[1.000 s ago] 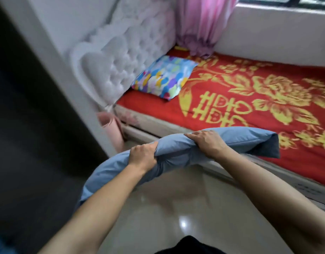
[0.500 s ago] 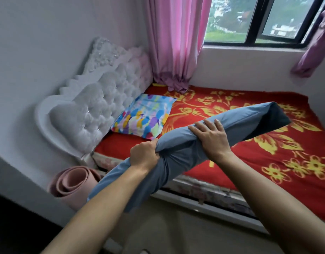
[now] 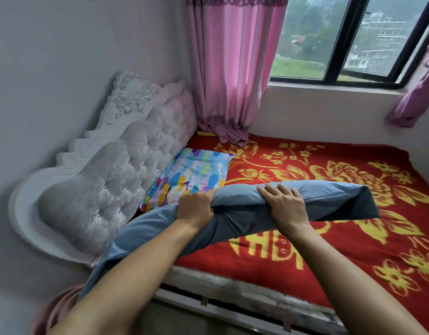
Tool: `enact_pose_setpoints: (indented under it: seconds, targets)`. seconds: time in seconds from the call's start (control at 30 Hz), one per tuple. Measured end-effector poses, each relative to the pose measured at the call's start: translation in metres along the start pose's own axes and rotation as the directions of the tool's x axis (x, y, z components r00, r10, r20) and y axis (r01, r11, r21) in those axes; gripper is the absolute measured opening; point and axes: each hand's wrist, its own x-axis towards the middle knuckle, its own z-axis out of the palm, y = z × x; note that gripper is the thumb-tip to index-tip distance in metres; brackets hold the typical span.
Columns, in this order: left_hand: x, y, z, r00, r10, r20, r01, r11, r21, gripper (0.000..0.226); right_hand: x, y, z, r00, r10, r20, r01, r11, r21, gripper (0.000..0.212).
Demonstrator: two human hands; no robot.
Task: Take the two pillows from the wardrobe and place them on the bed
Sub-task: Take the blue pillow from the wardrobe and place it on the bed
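I hold a long blue pillow (image 3: 327,201) level in the air over the near side of the bed (image 3: 329,257), which has a red cover with yellow flowers. My left hand (image 3: 196,207) grips its upper edge near the middle. My right hand (image 3: 284,205) clasps the same edge a little further right. The pillow's left end droops past the bed's corner. A multicoloured pillow (image 3: 189,178) lies flat on the bed against the tufted white headboard (image 3: 116,180), just beyond my left hand.
A pink curtain (image 3: 230,68) hangs down to the bed's far left corner. A window (image 3: 348,37) runs along the far wall above the bed. A rolled pink mat (image 3: 56,310) lies on the floor at lower left.
The view has come closer to the bed and risen. The blue pillow has gone from tilted to level and now hangs over the bed's near side.
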Motion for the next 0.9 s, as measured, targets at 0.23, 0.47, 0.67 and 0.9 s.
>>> enact_pose_setpoints:
  seconds: [0.23,0.47,0.67,0.9]
  targets:
    - [0.097,-0.033,0.054,0.998,0.023,0.05,-0.023,1.0,0.01,0.035,0.108,0.012,0.044,1.0,0.019,-0.021,-0.018,0.999,0.031,0.05]
    - [0.197,-0.065,0.092,0.991,-0.097,0.093,0.101,0.994,-0.037,0.029,0.235,0.019,0.076,0.996,0.03,-0.088,-0.018,0.991,0.131,0.046]
    - [0.253,-0.095,0.118,0.953,-0.301,0.043,0.302,0.917,-0.259,0.042,0.295,0.0,0.116,0.954,0.27,-0.132,-0.163,0.835,0.526,0.064]
    - [0.325,-0.151,0.152,0.866,-0.475,0.155,0.47,0.669,-0.576,0.023,0.343,-0.052,0.197,0.894,0.211,0.395,-0.446,0.495,0.746,0.076]
